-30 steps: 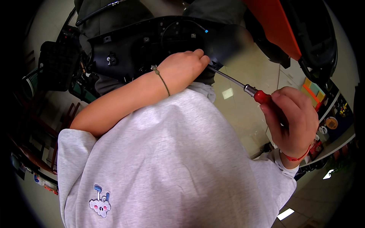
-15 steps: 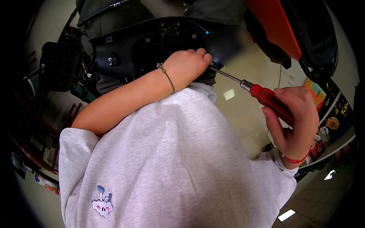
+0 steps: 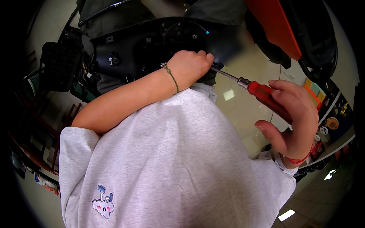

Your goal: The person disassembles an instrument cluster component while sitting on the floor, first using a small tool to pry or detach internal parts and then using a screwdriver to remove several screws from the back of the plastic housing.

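Observation:
A long black plastic panel (image 3: 131, 45) lies across my lap, with clips and a thin black cable (image 3: 171, 28) ending in a blue tip. At the panel's near edge my left hand (image 3: 192, 64) is closed, its fingers curled round something that I cannot make out. My right hand (image 3: 298, 106) holds the red handle of a screwdriver (image 3: 269, 98) in its fingers and palm, with the thumb lifted away. The metal shaft slants up and left to my left hand. Its tip is hidden close to that hand's fingertips and the panel's edge.
An orange and black body part (image 3: 279, 28) stands at the upper right. To the left is a dark pedal-like block (image 3: 61, 66) with wiring beside it. Shelves with small goods (image 3: 332, 121) line the right side. Pale floor tiles (image 3: 243, 106) show below the shaft.
The fingers and thumb of my right hand have spread wider around the handle, which has shifted slightly left. My left hand has moved a little to the right.

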The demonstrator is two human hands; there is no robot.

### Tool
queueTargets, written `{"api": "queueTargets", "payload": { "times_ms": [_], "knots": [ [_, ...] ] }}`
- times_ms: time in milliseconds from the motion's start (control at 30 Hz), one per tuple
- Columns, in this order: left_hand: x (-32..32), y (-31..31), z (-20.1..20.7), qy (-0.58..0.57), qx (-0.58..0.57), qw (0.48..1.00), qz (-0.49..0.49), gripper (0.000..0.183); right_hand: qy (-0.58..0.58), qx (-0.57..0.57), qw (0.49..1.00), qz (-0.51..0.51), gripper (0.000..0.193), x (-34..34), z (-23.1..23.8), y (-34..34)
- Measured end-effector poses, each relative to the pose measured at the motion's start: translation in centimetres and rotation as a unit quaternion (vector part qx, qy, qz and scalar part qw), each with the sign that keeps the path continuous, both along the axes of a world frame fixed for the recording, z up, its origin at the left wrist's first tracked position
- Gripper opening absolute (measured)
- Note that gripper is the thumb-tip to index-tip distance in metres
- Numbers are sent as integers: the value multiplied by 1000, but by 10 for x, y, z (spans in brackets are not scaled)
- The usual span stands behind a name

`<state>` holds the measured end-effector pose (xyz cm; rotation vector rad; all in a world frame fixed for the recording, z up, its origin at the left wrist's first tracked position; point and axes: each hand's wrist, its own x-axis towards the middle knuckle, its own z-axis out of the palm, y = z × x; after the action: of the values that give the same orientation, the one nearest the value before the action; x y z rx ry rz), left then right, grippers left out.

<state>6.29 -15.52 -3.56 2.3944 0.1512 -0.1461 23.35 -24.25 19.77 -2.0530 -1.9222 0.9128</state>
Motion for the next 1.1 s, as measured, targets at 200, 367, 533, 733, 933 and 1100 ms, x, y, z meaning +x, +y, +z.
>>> {"api": "queueTargets", "payload": {
  "times_ms": [200, 367, 533, 733, 933, 1100],
  "knots": [
    [-1, 0, 0, 14, 19, 1000, -9, 17, -21, 86, 996, -18, 54, 3, -20, -10],
    [1, -2, 0, -2, 15, 1000, 2, 15, -8, 48, 997, -55, 43, 0, -8, -5],
    [3, -5, -1, 6, 23, 1000, 5, 14, -17, 127, 989, -69, 38, -4, -20, -9],
    [5, -6, -1, 15, 28, 999, 2, 15, 49, 97, 990, -93, 42, -9, -14, -3],
    [6, -1, 1, -9, 8, 1000, 1, 13, 43, 106, 990, -83, 45, -4, -20, -11],
    [5, -1, 0, -10, 4, 1000, 5, 11, 113, 135, 977, -120, 50, -6, -24, -15]
  ]
}}
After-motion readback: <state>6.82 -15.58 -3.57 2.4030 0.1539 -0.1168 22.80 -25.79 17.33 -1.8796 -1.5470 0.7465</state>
